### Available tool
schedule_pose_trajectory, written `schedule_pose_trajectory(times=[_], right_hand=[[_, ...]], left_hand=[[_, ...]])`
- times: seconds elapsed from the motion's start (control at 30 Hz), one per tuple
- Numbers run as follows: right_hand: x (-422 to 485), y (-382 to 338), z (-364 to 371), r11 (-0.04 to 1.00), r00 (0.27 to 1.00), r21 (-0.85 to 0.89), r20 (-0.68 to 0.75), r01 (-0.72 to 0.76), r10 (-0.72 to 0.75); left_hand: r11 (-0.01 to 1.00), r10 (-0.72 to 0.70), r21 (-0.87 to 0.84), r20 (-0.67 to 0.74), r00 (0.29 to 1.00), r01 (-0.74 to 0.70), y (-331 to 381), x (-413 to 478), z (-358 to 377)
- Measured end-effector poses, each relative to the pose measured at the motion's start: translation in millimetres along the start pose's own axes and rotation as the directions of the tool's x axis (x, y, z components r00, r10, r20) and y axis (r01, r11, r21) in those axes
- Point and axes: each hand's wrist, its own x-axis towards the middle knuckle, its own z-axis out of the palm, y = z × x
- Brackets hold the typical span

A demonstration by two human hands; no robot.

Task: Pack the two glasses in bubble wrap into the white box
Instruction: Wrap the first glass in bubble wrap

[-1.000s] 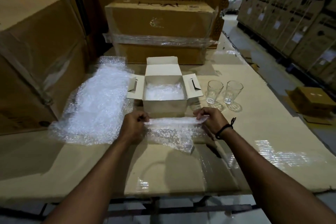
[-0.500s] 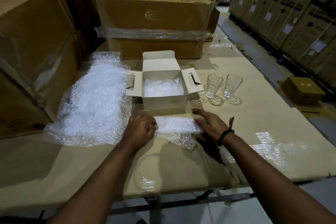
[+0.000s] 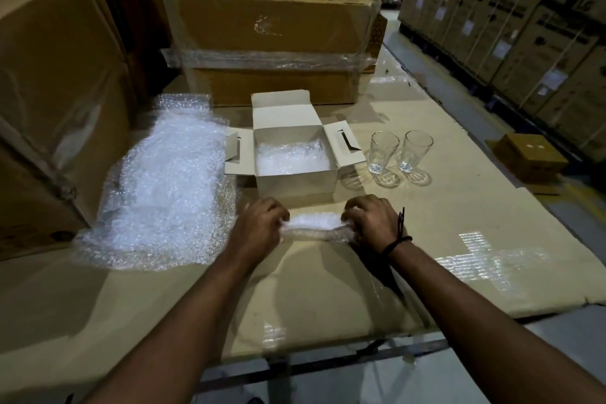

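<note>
An open white box [image 3: 296,181] stands in the middle of the cardboard-covered table, with bubble wrap [image 3: 292,156] lining its bottom. Two clear glasses [image 3: 383,151] [image 3: 415,150] stand upright side by side just right of the box. In front of the box lies a small folded piece of bubble wrap [image 3: 314,225]. My left hand [image 3: 259,226] grips its left end and my right hand [image 3: 370,218] grips its right end, fingers curled over the wrap.
A large loose sheet of bubble wrap [image 3: 164,187] lies left of the box. Big cardboard cartons stand behind [image 3: 269,29] and at the left [image 3: 49,92]. Stacked cartons [image 3: 524,26] line an aisle on the right. A small brown box [image 3: 533,157] sits on the floor there.
Both hands folded the small bubble wrap piece over into a narrower roll. They went from lying flat on it to gripping its two ends.
</note>
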Motion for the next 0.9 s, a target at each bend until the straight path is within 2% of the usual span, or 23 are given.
schedule_pose_trajectory(times=[0.1, 0.23, 0.33, 0.47, 0.53, 0.63, 0.7, 0.77, 0.8, 0.87, 0.9], right_hand=[[-14, 9, 14, 0.993, 0.990, -0.083, 0.121, 0.079, -0.069], [2, -10, -5, 0.991, 0.956, -0.116, 0.276, -0.069, 0.099], [30, -35, -11, 0.983, 0.961, -0.181, 0.264, -0.036, 0.084], [49, -58, -6, 0.973, 0.880, -0.215, 0.441, -0.087, 0.176], [50, -61, -5, 0.968, 0.879, -0.221, 0.430, -0.119, 0.207], [45, -55, -6, 0.951, 0.852, -0.141, 0.423, -0.275, 0.309], [36, -43, -14, 0.925, 0.853, -0.101, 0.361, -0.365, 0.376], [22, -19, -24, 0.861, 0.819, -0.053, 0.286, -0.506, 0.498], [12, -3, -29, 0.800, 0.775, 0.005, 0.249, -0.601, 0.581], [-7, 31, -36, 0.591, 0.664, 0.325, 0.197, -0.738, 0.721], [-15, 44, -42, 0.423, 0.589, 0.521, 0.205, -0.742, 0.782]], left_hand=[[0.999, 0.041, -0.007, 0.033, 0.999, -0.041, -7, -12, 3], [0.998, -0.032, -0.055, 0.094, 0.995, 0.038, -12, -11, 5], [0.994, -0.040, -0.094, 0.079, 0.996, 0.048, -9, -6, 12], [0.983, -0.064, -0.167, 0.071, 0.995, 0.075, -9, -2, 15], [0.973, -0.079, -0.211, 0.058, 0.995, 0.089, -10, 0, 16], [0.945, -0.127, -0.294, 0.068, 0.990, 0.142, -3, 2, 21], [0.921, -0.140, -0.361, 0.045, 0.989, 0.147, 8, 7, 26], [0.861, -0.197, -0.475, 0.024, 0.980, 0.185, 25, 14, 31], [0.818, -0.235, -0.532, 0.039, 0.971, 0.219, 34, 18, 36], [0.746, -0.276, -0.600, 0.116, 0.954, 0.289, 48, 28, 51], [0.719, -0.282, -0.619, 0.158, 0.946, 0.318, 55, 33, 59]])
